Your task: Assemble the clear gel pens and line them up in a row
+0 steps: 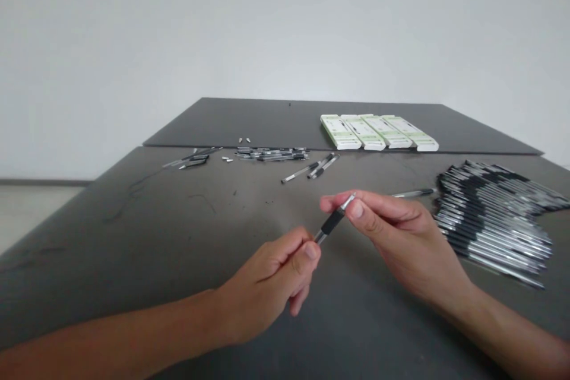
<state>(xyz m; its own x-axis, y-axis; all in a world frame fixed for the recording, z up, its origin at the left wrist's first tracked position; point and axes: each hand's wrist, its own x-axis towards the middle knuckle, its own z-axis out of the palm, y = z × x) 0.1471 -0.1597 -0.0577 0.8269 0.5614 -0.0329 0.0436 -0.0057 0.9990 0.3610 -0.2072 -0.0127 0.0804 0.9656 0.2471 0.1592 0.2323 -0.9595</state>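
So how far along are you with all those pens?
Looks done: a small bunch of pens farther up the table, near four white-and-green boxes. In hand: one black-gripped pen, held by the left hand and right hand. Left: the much bigger heap of pens on the right.

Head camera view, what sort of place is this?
Probably a plain workroom for handling pens in bulk: a scuffed dark table, a large pile of pens, a row of green-and-white boxes, and a bare white wall.
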